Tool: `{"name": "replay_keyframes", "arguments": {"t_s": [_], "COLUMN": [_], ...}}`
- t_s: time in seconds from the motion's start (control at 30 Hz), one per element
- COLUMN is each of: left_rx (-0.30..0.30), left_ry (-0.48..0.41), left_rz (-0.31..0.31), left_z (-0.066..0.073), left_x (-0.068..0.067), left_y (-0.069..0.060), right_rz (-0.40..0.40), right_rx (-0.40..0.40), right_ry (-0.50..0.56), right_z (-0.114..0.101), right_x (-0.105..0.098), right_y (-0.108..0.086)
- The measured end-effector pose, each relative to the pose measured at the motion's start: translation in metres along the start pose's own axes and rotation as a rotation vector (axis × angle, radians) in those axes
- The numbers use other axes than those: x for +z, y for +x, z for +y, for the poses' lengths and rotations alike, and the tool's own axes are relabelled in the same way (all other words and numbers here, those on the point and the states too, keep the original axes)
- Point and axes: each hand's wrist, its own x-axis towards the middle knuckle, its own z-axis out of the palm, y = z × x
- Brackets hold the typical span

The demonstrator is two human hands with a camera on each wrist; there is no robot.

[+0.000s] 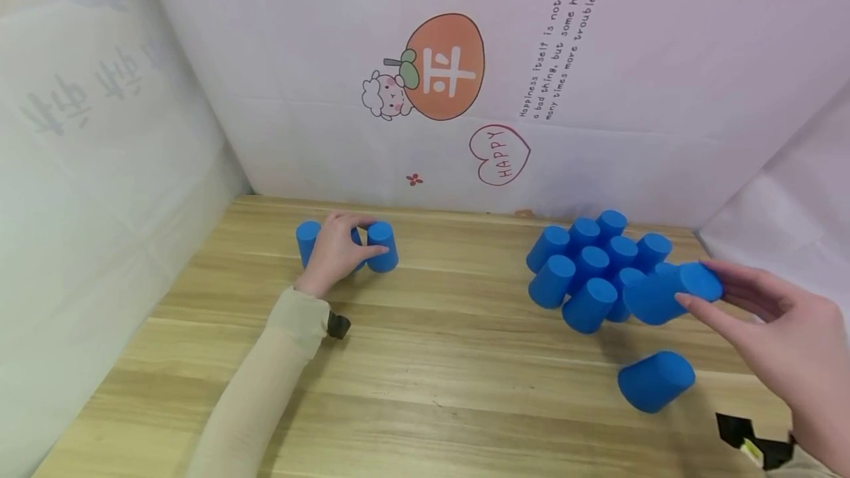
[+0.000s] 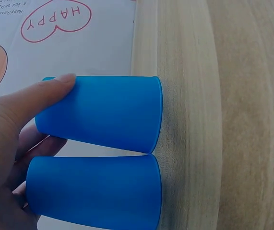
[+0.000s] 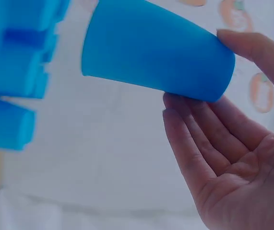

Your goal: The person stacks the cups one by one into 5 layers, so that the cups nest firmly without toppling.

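With thumb and fingers my left hand (image 1: 335,248) pinches a blue cup (image 1: 383,251) near its closed end; this cup stands mouth down on the wooden table. Two more blue cups stand in line to its left, one of them (image 1: 308,242) at the end and the middle one mostly hidden behind the hand. In the left wrist view the gripped cup (image 2: 101,112) touches its neighbour (image 2: 96,191) at the rim. My right hand (image 1: 786,330) holds another blue cup (image 3: 156,50) tilted in the air, between thumb and fingertips.
A tight group of upside-down blue cups (image 1: 591,264) stands at the back right. One separate blue cup (image 1: 656,382) is nearer the front, below the raised one. A printed white cloth (image 1: 319,131) rises behind the wooden table (image 1: 451,360), with white cloth at both sides.
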Motion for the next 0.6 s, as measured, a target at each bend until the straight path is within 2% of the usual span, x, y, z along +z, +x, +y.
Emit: {"name": "replay_keyframes", "arguments": {"t_s": [0.1,0.27,0.37,0.6], "left_rx": [-0.002,-0.006,-0.007,-0.019], "left_ry": [-0.002,0.007,0.011,0.021], "left_rz": [0.000,-0.009,-0.015,-0.026], "left_z": [0.000,0.001,0.000,-0.001], "left_x": [0.000,-0.002,-0.002,-0.001], "left_y": [-0.001,-0.001,0.000,0.002], "right_rz": [0.050,0.052,0.004,-0.171], "right_rx": [-0.060,-0.225,-0.294,-0.365], "right_ry": [0.044,0.143,0.174,0.188], "right_z": [-0.019,-0.049,-0.062,-0.079], "right_x": [0.003,0.023,0.041,0.092], "right_y": [-0.002,0.002,0.007,0.019]}}
